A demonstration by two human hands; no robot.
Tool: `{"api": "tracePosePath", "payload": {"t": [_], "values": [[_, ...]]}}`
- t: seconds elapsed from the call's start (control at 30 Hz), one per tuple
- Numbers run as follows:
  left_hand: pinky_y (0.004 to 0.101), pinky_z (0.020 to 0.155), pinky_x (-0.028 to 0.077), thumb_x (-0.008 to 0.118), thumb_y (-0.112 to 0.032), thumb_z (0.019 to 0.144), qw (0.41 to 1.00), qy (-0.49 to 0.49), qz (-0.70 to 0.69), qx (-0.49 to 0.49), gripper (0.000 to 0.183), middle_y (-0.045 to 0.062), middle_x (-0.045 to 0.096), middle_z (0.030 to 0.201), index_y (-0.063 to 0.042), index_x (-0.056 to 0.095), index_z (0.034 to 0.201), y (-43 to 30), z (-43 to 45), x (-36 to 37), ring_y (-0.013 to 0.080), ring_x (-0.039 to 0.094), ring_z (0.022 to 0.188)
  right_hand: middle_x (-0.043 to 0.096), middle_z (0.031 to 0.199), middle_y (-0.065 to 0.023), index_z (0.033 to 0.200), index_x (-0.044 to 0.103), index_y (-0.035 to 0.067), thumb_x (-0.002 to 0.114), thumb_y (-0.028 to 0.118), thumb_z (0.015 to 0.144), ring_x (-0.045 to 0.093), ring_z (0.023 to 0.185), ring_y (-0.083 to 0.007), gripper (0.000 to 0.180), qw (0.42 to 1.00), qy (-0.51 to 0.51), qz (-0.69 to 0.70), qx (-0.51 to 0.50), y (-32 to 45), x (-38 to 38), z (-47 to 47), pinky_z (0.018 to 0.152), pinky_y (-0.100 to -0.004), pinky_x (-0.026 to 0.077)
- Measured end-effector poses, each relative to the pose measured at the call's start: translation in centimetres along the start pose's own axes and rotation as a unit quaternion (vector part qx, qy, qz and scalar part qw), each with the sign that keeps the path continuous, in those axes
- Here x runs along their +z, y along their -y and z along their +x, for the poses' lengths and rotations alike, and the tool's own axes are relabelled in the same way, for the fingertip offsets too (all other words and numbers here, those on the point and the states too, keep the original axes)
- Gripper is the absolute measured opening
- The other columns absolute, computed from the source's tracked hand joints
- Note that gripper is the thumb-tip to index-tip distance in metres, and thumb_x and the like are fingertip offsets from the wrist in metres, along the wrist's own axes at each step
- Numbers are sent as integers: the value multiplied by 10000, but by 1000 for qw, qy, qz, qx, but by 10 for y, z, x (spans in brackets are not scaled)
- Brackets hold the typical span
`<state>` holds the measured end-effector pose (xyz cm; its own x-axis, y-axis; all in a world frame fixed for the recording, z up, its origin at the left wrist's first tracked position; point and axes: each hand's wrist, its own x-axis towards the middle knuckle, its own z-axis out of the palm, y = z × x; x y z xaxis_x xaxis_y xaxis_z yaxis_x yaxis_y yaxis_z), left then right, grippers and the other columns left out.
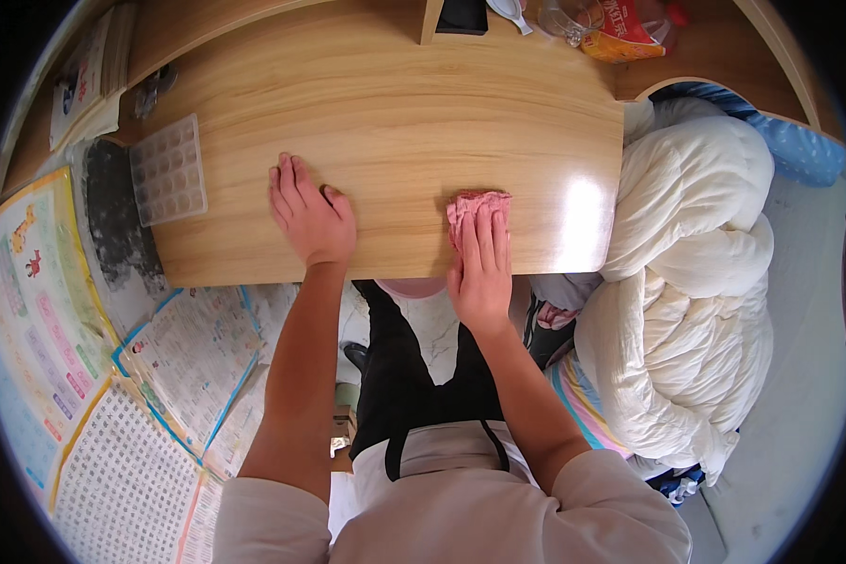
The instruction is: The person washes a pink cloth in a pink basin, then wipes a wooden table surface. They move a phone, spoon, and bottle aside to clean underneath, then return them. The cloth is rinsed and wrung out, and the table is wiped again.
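My left hand (pixel 315 218) lies palm down on the wooden desktop (pixel 395 113), thumb apart from the other fingers, with nothing in it. To its right, near the desk's front edge, my right hand (pixel 485 275) presses a folded pink cloth (pixel 476 204) against the wood. The cloth sticks out beyond my fingertips and on the thumb side; the part under my palm is hidden. A translucent plastic tray with round cups (pixel 169 169) stands at the desk's left end, well away from my left hand.
A shelf at the back right holds a red and orange package (pixel 624 32) and a clear glass vessel (pixel 571 20). Books (pixel 81 84) stand at the far left. A white quilt (pixel 684 204) is heaped beside the desk's right edge. Printed posters (pixel 190 352) cover the left wall.
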<state>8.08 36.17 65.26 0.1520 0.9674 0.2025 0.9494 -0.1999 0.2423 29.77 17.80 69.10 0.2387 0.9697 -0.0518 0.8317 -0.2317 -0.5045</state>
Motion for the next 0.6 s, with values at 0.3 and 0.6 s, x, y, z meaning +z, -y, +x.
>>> {"api": "tracePosePath", "payload": {"t": [0.3,0.6], "values": [[621,1368,280,579,-195,1032,1000,-4,-11,8,674,194,447,1778,19,470,1662,-5,6,0,476,375,1648,423,1787,-277,1723,446,-12,699,93,961,316,1685,-529,810,981,-184,7,-61,-22,11,236,1394,-601,288],[625,1361,292,573,-197,1031,1000,-15,9,9,658,207,457,1767,27,488,1644,4,1,3,487,385,1636,414,1813,-261,1726,477,-10,661,61,895,349,1689,-522,855,999,-48,-6,-12,-26,-11,8,1379,-621,315]]}}
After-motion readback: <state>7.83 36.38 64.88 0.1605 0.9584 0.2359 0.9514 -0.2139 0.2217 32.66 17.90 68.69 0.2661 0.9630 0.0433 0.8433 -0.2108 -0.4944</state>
